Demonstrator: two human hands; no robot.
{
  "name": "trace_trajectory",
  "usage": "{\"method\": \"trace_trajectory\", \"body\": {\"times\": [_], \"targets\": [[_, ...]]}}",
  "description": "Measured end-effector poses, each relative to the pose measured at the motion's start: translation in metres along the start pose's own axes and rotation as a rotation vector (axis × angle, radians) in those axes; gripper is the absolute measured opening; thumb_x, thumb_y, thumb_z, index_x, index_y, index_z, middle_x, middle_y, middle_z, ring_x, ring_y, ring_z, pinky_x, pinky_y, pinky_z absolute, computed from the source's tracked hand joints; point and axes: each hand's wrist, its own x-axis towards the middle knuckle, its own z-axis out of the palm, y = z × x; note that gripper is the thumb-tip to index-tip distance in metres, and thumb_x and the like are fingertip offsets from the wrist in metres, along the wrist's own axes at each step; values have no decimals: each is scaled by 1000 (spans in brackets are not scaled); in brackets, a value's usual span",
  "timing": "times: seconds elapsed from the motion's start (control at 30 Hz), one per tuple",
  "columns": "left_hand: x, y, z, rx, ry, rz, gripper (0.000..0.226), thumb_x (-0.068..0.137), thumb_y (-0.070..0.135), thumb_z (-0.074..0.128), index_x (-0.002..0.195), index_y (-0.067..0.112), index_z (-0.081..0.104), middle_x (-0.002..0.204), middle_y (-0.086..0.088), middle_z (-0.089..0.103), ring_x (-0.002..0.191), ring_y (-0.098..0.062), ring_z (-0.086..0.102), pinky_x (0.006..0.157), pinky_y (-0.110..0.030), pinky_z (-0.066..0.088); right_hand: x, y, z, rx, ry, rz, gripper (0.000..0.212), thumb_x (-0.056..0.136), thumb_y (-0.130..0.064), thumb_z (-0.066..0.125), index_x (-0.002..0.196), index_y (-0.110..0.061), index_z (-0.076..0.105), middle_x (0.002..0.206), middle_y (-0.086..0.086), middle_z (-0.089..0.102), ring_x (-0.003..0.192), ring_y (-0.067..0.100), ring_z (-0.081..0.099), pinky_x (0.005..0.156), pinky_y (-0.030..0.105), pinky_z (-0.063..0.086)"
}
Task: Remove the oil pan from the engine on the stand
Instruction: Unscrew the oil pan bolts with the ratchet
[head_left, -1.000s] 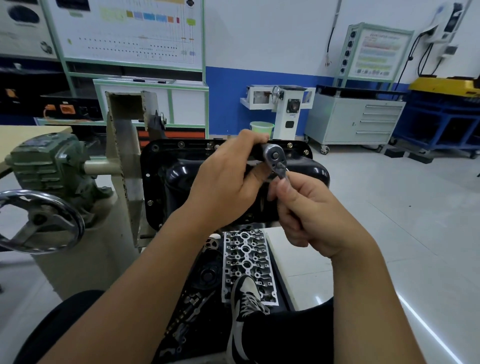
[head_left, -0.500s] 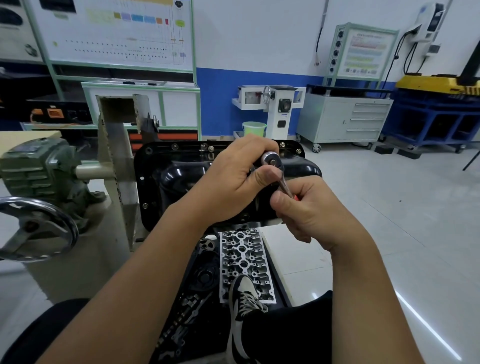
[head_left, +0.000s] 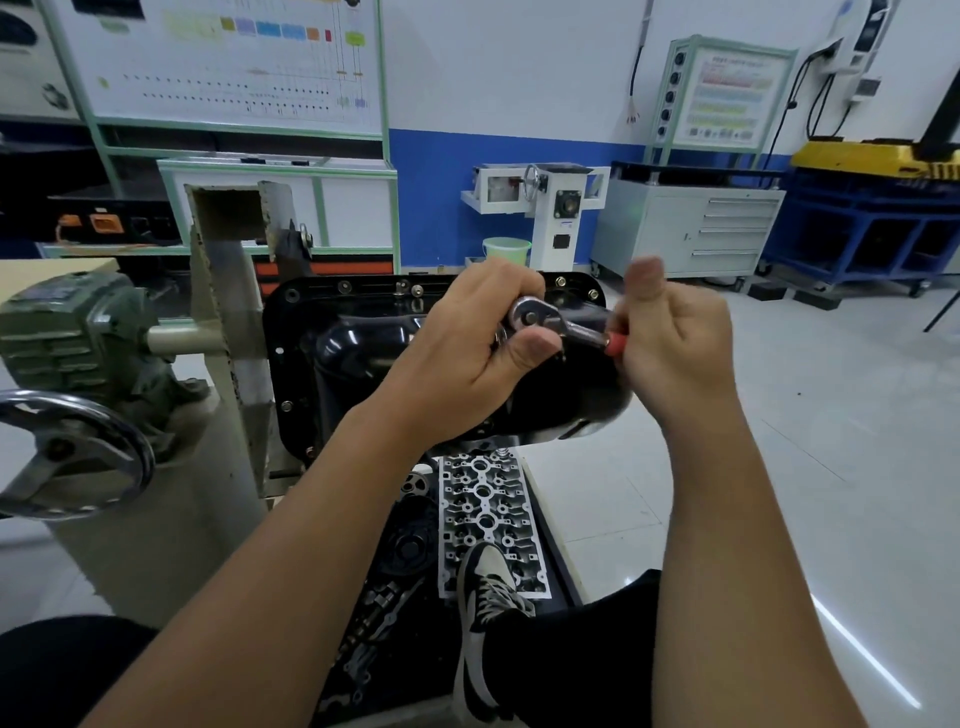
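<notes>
left hand (head_left: 467, 353) gripping ratchet (head_left: 540, 319) head | right hand (head_left: 670, 343) gripping handle, swinging it rightward since earlier | oil pan (head_left: 353, 353) bolts loosening

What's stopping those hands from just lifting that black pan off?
Bolts along the oil pan rim, like one at the top edge, still pin it. Both hands, left and right, hold a ratchet.

Nothing legible anywhere — only blurred marks. Coloured blocks and dotted rows on the white wall chart (head_left: 236, 62), too soft to read (same for the striped panel (head_left: 727, 96) on the cabinet stand at right). No brand or number readable elsewhere.
</notes>
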Motion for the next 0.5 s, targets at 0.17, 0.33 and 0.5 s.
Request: {"method": "trace_trajectory", "body": {"times": [0.17,0.33,0.5], "targets": [[3,-4,-3,-96,41,-30,47,101,59,43,103,14,55,86,10,49,74,-8,46,70,-26,38,0,-6,24,-7,402,-33,60,95,-62,61,57,-17,52,54,-6,54,51,4,47,53,27,44],[9,-3,-6,-70,-30,-56,36,99,49,58,109,15,62,93,9,56,83,-12,52,75,-33,44,-17,-23,39,847,854,536,43,89,-48,77,84,-13,52,60,-6,52,46,13,47,46,27,48],[17,0,-2,220,-169,-95,26,99,28,64,124,20,62,112,5,64,105,-20,55,91,-47,47,-22,-43,50,1128,554,625,45,89,-33,81,112,-3,57,94,14,75,72,21,76,64,34,61]]}}
